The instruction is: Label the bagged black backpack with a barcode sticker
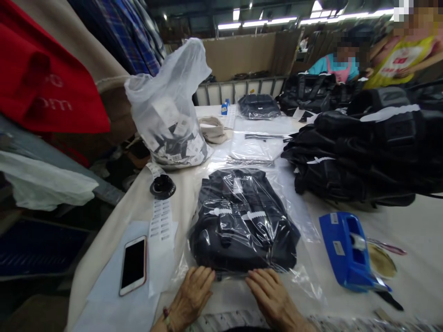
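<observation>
A black backpack (242, 246) lies flat inside a clear plastic bag (304, 276) in front of me, its straps and buckles facing up. White strips are wrapped on its two straps. My left hand (194, 291) rests at the near left edge of the backpack, fingers stretched out over the plastic. At the near right edge, my right hand (272, 293) also lies flat with its fingers extended. Both sets of fingertips touch the bag close to the backpack's lower edge.
To the left are a phone (134, 265), label sheets (161, 226), a black roll (162, 186) and a translucent sack of tags (173, 133). A blue tape dispenser (341, 251) sits right, below piled black bags (363, 147). Two people (341, 67) stand at the far right.
</observation>
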`<state>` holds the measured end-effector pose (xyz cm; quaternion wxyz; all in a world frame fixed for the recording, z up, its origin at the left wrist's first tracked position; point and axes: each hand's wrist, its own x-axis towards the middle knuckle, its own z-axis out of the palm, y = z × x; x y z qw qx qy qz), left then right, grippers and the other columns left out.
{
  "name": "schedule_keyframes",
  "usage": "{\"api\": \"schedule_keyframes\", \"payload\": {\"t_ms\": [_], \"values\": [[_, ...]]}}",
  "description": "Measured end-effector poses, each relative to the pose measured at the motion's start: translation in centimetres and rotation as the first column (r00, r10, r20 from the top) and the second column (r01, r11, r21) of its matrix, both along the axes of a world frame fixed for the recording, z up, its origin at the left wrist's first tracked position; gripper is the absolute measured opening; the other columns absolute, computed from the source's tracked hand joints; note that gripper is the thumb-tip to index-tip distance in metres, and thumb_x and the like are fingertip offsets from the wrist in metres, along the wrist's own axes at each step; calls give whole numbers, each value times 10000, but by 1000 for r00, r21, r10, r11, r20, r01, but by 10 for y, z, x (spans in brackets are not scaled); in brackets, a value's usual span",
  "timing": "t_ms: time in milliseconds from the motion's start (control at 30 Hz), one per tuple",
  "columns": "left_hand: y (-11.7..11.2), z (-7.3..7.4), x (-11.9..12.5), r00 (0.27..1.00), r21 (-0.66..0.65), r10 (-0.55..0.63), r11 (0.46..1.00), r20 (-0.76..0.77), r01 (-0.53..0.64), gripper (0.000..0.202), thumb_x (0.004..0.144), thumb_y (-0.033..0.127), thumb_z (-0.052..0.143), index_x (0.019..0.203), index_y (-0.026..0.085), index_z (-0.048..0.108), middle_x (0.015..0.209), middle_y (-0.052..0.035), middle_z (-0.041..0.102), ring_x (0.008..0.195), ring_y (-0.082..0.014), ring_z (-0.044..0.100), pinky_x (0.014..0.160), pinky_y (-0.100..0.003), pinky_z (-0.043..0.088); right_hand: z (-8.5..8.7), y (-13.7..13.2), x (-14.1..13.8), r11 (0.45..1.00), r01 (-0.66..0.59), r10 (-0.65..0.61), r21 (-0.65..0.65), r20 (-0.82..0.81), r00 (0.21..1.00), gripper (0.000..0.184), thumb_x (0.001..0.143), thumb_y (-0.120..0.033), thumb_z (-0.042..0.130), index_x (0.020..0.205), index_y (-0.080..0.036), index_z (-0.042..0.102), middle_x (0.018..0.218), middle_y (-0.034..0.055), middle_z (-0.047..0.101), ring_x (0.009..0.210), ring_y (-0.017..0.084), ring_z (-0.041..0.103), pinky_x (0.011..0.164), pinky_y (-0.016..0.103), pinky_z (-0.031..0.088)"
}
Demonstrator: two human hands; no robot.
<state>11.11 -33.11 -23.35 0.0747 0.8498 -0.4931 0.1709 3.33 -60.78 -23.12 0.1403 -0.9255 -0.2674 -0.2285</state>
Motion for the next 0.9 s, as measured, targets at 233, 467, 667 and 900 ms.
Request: {"api": "schedule_keyframes", "payload": {"t_ms": [233,467,667,900], "values": [[18,-23,2,996,-47,86,995,-7,-86,342,890,8,283,1017,147,569,1020,-81,623,1005,-211,517,911,-406,316,-17,54,20,993,117,-117,-10,26,993,407,852,10,282,1060,-174,580,882,39,649,880,194,522,889,374,325],[20,-24,10,993,-53,66,996,-102,-71,260,892,27,324,763,154,510,768,-30,558,756,-175,494,770,-346,366,-17,68,24,991,126,-124,38,-57,991,292,897,-54,315,756,-194,530,734,10,544,689,164,430,766,330,320],[18,-27,13,991,-66,33,997,-133,-42,272,891,29,281,765,161,483,687,-17,514,654,-175,438,695,-329,360,-18,75,21,989,135,-132,56,-62,989,229,876,-41,354,838,-180,531,724,6,538,690,167,425,782,330,308],[16,-27,8,994,-78,29,996,-105,-37,151,894,118,362,874,142,510,748,-45,525,698,-202,448,709,-357,342,-24,84,25,982,169,-166,87,-44,985,249,857,-29,378,737,-205,507,658,-16,498,667,163,424,777,315,296]]}}
